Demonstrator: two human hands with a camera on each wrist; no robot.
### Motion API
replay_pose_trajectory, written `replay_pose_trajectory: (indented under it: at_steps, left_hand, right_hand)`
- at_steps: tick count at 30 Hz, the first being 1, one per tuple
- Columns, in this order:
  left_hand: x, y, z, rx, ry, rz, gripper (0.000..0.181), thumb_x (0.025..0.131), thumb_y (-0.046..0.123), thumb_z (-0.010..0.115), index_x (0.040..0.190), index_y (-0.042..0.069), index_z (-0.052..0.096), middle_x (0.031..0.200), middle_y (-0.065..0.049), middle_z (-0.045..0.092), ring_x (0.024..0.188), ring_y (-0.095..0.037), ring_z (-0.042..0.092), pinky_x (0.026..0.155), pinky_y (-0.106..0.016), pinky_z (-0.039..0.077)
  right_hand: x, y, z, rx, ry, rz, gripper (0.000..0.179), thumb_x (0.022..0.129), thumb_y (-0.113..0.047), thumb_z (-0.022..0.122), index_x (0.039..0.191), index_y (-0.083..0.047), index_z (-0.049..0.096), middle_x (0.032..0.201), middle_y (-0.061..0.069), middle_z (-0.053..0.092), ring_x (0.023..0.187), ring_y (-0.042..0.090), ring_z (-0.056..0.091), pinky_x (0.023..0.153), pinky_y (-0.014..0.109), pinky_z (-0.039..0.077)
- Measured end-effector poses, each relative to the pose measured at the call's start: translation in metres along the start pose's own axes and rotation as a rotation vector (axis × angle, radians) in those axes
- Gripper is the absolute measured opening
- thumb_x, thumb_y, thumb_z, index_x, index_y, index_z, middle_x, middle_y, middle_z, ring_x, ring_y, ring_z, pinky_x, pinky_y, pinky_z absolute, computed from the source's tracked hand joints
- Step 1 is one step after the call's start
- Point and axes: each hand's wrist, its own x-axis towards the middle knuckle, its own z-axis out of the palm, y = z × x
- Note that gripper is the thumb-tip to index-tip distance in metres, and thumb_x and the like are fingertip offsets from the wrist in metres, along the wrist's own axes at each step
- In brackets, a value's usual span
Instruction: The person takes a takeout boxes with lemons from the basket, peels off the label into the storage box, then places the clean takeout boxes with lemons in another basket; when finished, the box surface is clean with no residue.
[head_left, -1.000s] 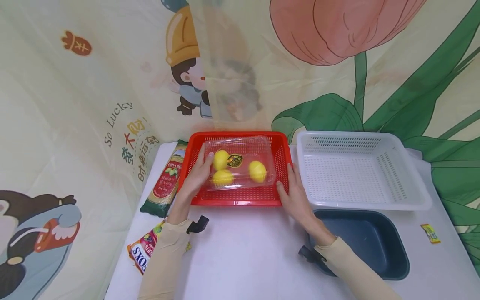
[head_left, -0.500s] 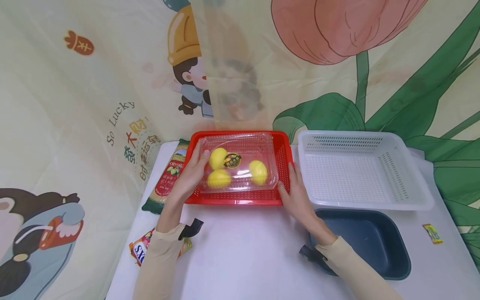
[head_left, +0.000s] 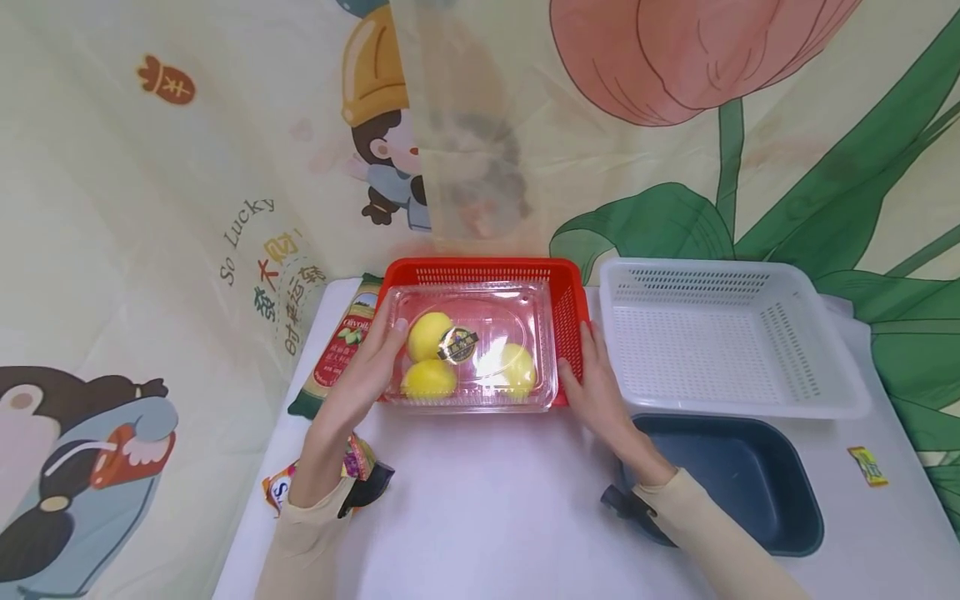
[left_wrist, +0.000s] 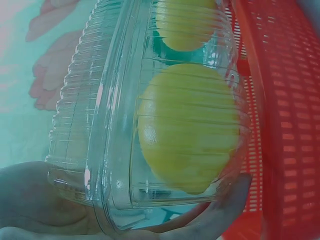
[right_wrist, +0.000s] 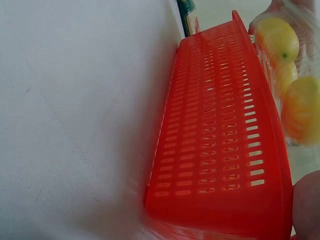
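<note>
At the near left, a bright snack packet (head_left: 360,456) is mostly hidden beneath the left forearm, so only scraps of its two ends show. Just beyond it, the green and red packet (head_left: 333,362) runs along the bench's left edge, its right side covered by the left hand (head_left: 360,379). That hand holds the left end of a transparent lidded box (head_left: 487,312), some fingers out of sight under it. The box is over the red basket (head_left: 480,263), covering much of its near rim; whether the two touch I cannot tell. Three yellow fruits (head_left: 429,380) lie inside, the right one blurred by glare and the far left one partly behind a dark sticker (head_left: 457,344). The right hand (head_left: 596,400) holds the basket's right rim, thumb inward; in the right wrist view only a piece of it shows at the border. Between the forearms, white bench (head_left: 480,508) stretches toward the near side, its near edge cut off. Right of the basket, with little room between, stands a white basket (head_left: 720,342), its interior open to view. Nearer, the right forearm crosses the left part of a dark blue tub (head_left: 727,479). A small yellow wrapper (head_left: 867,467) lies well apart at the right.
</note>
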Motion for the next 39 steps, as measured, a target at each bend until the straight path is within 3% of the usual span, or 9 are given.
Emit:
replay_pose_trajectory:
  at_steps: [5,12,17,22,26,29,33,39]
  left_hand:
    - [-0.019,-0.005,0.000,0.011,0.007,0.019,0.069,0.105,0.054,0.041,0.159,0.049,-0.002,0.171,0.012,0.001,0.159,-0.027,0.001,0.114,-0.075,0.025]
    - [-0.046,-0.015,0.002,0.015,0.029,0.014,0.071,0.105,0.053,0.043,0.159,0.049,-0.002,0.172,0.006,0.004,0.157,-0.034,0.008,0.105,-0.069,0.044]
    - [-0.067,-0.025,0.002,-0.003,0.040,0.003,0.068,0.106,0.052,0.043,0.158,0.053,-0.001,0.171,0.007,0.004,0.157,-0.035,0.005,0.106,-0.076,0.036]
    - [-0.088,-0.032,0.004,-0.003,0.062,-0.051,0.067,0.106,0.052,0.042,0.158,0.052,0.000,0.172,0.003,0.002,0.157,-0.039,0.003,0.101,-0.075,0.042]
    - [-0.097,-0.036,0.007,-0.023,0.061,-0.074,0.064,0.106,0.052,0.041,0.156,0.056,0.001,0.172,0.008,0.000,0.155,-0.036,0.008,0.097,-0.063,0.053]
    - [-0.102,-0.039,0.010,-0.046,0.045,-0.081,0.064,0.107,0.050,0.041,0.157,0.057,0.002,0.171,0.010,-0.002,0.154,-0.034,0.008,0.098,-0.061,0.053]
    - [-0.110,-0.042,0.015,-0.048,0.025,-0.123,0.063,0.107,0.050,0.040,0.157,0.056,0.002,0.172,0.009,-0.004,0.157,-0.038,0.005,0.103,-0.076,0.039]
    - [-0.117,-0.046,0.019,-0.035,-0.004,-0.192,0.063,0.106,0.054,0.040,0.156,0.056,0.003,0.172,0.005,-0.004,0.157,-0.041,0.001,0.100,-0.078,0.038]
  right_hand:
    - [0.000,0.002,0.001,0.018,0.006,-0.002,0.078,0.101,-0.021,0.058,0.163,-0.004,0.013,0.168,0.022,0.011,0.149,0.044,0.029,0.112,0.064,0.039]
    - [0.002,0.002,0.001,0.012,0.022,-0.021,0.078,0.101,-0.019,0.059,0.162,-0.004,0.014,0.168,0.022,0.012,0.149,0.044,0.029,0.113,0.064,0.038]
    - [0.003,-0.002,0.002,0.006,0.010,-0.020,0.077,0.102,-0.018,0.058,0.162,-0.003,0.013,0.169,0.022,0.010,0.152,0.043,0.024,0.118,0.064,0.032]
    - [0.003,-0.005,0.003,0.005,0.000,-0.022,0.076,0.102,-0.019,0.058,0.162,-0.002,0.014,0.170,0.020,0.008,0.153,0.042,0.022,0.120,0.061,0.030]
    - [0.003,-0.006,0.003,0.005,0.004,-0.025,0.076,0.101,-0.018,0.058,0.162,-0.002,0.014,0.169,0.020,0.009,0.153,0.042,0.023,0.118,0.062,0.032]
    - [0.003,-0.005,0.003,0.007,0.007,-0.022,0.076,0.101,-0.017,0.058,0.162,-0.002,0.014,0.169,0.022,0.010,0.152,0.043,0.024,0.118,0.063,0.032]
    - [0.001,-0.003,0.003,0.011,0.003,-0.018,0.076,0.102,-0.018,0.058,0.162,-0.002,0.014,0.169,0.022,0.010,0.152,0.043,0.023,0.118,0.063,0.031]
    - [0.001,0.000,0.001,0.009,0.018,-0.013,0.076,0.102,-0.018,0.057,0.162,-0.003,0.014,0.168,0.022,0.012,0.151,0.044,0.026,0.116,0.064,0.034]
